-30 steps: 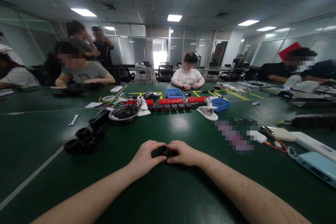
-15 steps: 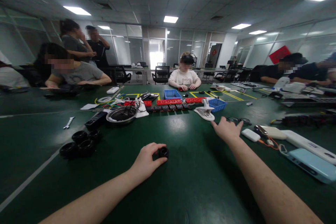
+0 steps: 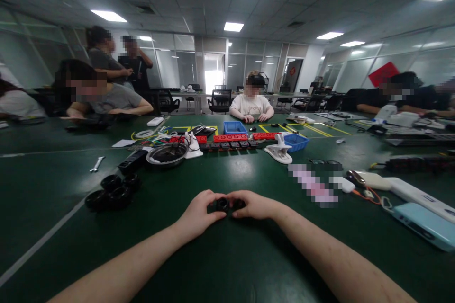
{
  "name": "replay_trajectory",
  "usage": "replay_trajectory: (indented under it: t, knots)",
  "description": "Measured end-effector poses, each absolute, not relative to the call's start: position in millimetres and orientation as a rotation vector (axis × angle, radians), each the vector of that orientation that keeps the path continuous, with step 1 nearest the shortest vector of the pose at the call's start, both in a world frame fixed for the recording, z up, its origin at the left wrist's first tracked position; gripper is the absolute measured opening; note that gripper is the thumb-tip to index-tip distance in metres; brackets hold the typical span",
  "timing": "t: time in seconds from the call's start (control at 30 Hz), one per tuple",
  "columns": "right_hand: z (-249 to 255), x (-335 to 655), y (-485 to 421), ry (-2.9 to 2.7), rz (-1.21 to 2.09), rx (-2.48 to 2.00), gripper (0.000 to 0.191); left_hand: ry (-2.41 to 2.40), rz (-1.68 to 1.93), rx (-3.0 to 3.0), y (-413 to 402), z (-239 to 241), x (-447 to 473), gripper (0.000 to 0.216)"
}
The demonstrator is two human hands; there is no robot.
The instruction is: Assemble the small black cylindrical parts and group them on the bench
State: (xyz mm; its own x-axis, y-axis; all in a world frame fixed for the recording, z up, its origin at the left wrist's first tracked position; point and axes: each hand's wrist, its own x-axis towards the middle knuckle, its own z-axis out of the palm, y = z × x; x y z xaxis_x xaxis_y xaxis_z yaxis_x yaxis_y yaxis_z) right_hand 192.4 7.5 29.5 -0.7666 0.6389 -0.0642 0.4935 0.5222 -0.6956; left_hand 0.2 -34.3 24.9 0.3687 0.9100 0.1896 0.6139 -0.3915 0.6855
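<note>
A small black ring-shaped part [image 3: 222, 204] stands on the green table, with a round opening facing me. My left hand [image 3: 199, 213] grips it between thumb and fingers from the left. My right hand [image 3: 254, 205] is close against its right side, fingers curled and thumb low. In the hollow of that hand there is a dark patch, and whether it is another black part or shadow I cannot tell. Several larger black ring-shaped parts [image 3: 120, 195] sit clustered on the left side of the table.
A wrench [image 3: 97, 164], a metal bowl [image 3: 151, 159] with cables and a white clip stand [image 3: 279, 152] lie farther off. Blue trays [image 3: 295, 142] and red strips [image 3: 230, 138] are beyond. A blurred pink rectangle [image 3: 313, 184], glasses [image 3: 325, 164] and a light-blue power bank [image 3: 424, 225] lie right. Several people sit around.
My right hand has come back from the right, near the glasses, to the black part at my left hand. The pink rectangle is now uncovered. My left hand has hardly moved.
</note>
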Motion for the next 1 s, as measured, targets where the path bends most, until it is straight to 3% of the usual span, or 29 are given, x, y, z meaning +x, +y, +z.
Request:
replay_trajectory:
  t: [0.13,0.47,0.6,0.8,1.0]
  knots:
    - [23,191,12,-2.607,0.901,-1.037,0.017,1.305,0.734,2.087,-31,24,-1,0.032]
    - [5,160,-6,-2.415,0.343,-1.369,0.044,1.612,0.913,2.019,-33,14,7,0.028]
    - [9,169,-1,-2.52,0.394,-1.199,0.052,1.476,0.833,2.077,-35,20,4,0.03]
    - [19,187,12,-2.683,0.667,-0.911,0.029,1.253,0.696,2.11,-35,31,-2,0.033]
    - [13,173,4,-2.628,0.458,-1.161,0.035,1.401,0.747,2.023,-36,24,4,0.029]
